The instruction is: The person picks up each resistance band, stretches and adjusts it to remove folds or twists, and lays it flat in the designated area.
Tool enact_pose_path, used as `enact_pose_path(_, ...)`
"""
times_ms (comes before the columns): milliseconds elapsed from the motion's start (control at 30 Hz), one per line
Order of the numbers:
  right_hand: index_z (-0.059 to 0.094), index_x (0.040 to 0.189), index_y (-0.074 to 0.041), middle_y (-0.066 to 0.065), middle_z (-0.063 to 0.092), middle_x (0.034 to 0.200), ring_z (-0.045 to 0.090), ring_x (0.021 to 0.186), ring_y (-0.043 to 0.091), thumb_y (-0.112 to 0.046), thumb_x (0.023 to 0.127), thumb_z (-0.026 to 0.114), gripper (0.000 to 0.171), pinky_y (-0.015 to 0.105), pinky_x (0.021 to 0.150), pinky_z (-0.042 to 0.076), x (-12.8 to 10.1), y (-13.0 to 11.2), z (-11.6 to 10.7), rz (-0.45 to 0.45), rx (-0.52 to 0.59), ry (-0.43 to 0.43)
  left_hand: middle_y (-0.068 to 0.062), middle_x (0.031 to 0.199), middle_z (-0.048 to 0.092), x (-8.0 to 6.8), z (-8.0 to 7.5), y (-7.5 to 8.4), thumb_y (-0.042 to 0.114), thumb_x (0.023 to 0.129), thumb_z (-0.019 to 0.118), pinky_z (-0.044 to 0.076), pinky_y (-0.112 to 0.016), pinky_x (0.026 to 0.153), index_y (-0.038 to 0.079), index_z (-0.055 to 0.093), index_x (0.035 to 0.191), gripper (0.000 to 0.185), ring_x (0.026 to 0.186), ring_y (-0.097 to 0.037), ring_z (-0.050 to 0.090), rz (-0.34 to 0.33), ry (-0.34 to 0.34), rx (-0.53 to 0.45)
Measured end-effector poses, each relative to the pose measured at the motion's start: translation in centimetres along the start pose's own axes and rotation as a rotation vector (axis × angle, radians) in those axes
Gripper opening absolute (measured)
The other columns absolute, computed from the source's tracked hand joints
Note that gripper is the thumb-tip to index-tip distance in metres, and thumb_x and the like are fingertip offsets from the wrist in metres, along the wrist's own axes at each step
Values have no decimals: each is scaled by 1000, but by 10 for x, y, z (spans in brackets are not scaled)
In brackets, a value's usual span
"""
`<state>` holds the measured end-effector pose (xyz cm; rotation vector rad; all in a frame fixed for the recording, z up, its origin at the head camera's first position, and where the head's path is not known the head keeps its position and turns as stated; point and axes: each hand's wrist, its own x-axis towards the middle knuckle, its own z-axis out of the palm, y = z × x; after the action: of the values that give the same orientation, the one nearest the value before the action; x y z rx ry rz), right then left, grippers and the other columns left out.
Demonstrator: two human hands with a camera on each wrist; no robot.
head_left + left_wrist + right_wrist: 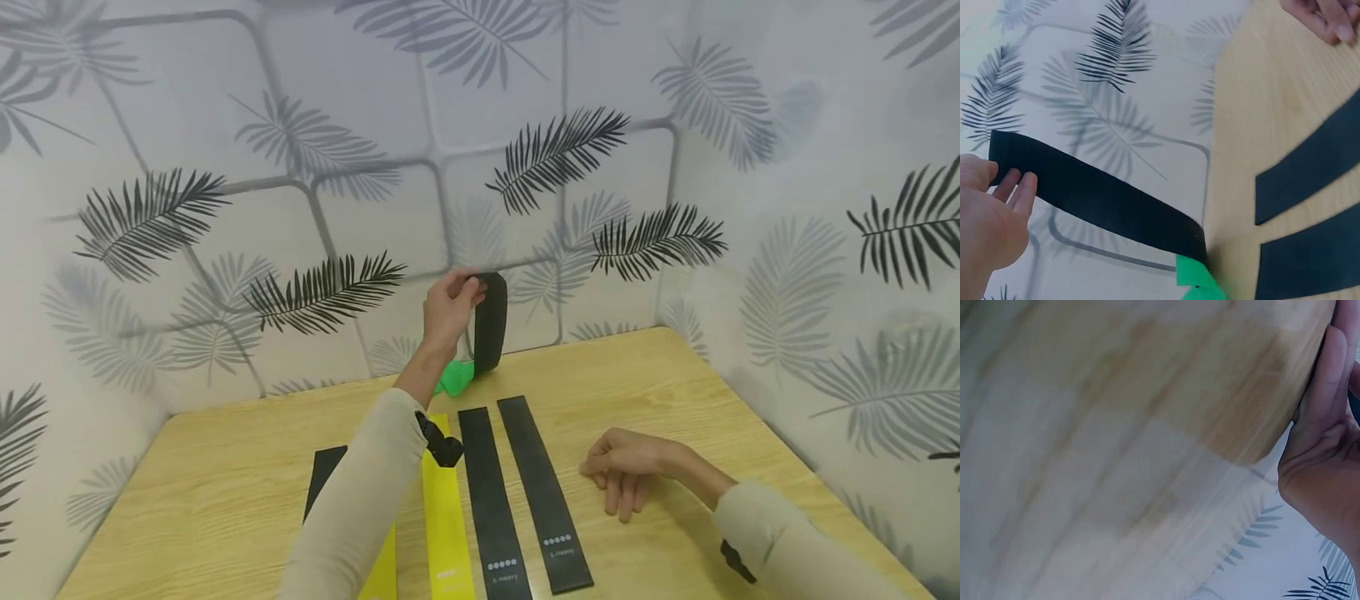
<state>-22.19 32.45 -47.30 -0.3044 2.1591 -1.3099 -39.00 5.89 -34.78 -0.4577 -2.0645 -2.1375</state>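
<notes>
At the back of the table my left hand (450, 308) pinches the top of a black resistance band (491, 321) and holds it upright; its loop hangs down to the tabletop. In the left wrist view, thumb and fingers grip one end of that band (1104, 190). A green band (456, 377) lies bunched at its lower end. My right hand (630, 467) rests on the wood with fingers loosely bent and holds nothing. Nearest to it lies a flat black band (543, 492) marked X-Heavy, with a second black band (495, 500) beside it.
A yellow band (447, 525) lies left of the black pair. Another yellow band (384, 567) and a black band (324, 475) are partly hidden under my left sleeve. The wooden table (217, 483) meets a leaf-patterned wall (375, 225) at the back.
</notes>
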Motion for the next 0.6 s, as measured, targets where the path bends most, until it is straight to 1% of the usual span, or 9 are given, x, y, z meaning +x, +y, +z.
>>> enact_pose_path(133,63,80,5,24,73,70,73,53,26,-25,107,56,41,24,42,54,1,-3,1,5,-18,15,-21,124,69,3,-3,20,9,107,58,56,-27,99,2,68,124,20,119,-30,69,108,32,-96)
enact_pose_path(233,64,79,4,22,73,68,73,53,26,-25,106,56,41,24,41,54,2,-6,2,6,-40,32,-25,124,68,4,-3,33,7,107,58,56,-32,102,0,67,123,20,119,-32,68,182,42,-163)
enact_pose_path(333,64,79,5,21,73,68,73,54,27,-26,106,55,42,26,42,55,4,-10,2,8,-59,33,-25,120,69,2,-2,45,7,108,56,56,-37,102,1,68,122,19,116,-32,70,214,19,-210)
enact_pose_path(400,66,84,6,21,74,70,74,56,30,-25,107,54,40,28,45,57,5,-12,0,2,-64,22,-23,116,71,0,0,53,6,108,54,57,-38,101,2,68,119,18,114,-32,71,212,-21,-234)
enact_pose_path(433,67,87,6,22,74,72,74,58,31,-24,108,53,39,30,47,59,5,-15,-1,-8,-62,32,-22,114,72,-2,1,57,6,109,53,57,-39,101,2,68,119,19,113,-33,71,212,-46,-245)
enact_pose_path(467,67,91,7,22,75,75,75,60,33,-23,108,52,38,32,49,59,6,-18,-3,-27,-63,53,-20,113,73,-3,3,60,6,109,52,57,-40,101,2,68,118,19,113,-34,71,208,-73,-255)
enact_pose_path(500,67,95,7,21,75,79,75,63,33,-22,109,51,36,33,52,60,8,-21,-4,-56,-63,96,-19,112,73,-6,4,64,5,109,51,57,-40,101,2,68,118,19,113,-35,71,207,-105,-262)
enact_pose_path(533,66,101,8,22,75,85,75,69,35,-20,110,50,34,36,57,62,9,-26,-6,-96,-52,153,-18,112,73,-8,6,67,5,110,50,57,-41,100,2,67,118,19,114,-36,70,205,-134,-264)
enact_pose_path(600,64,113,8,23,73,101,75,87,38,-20,112,48,32,42,71,64,13,-39,-10,-198,-38,314,-17,112,73,-12,9,74,5,110,49,58,-42,99,2,66,118,19,113,-38,70,205,-179,-266)
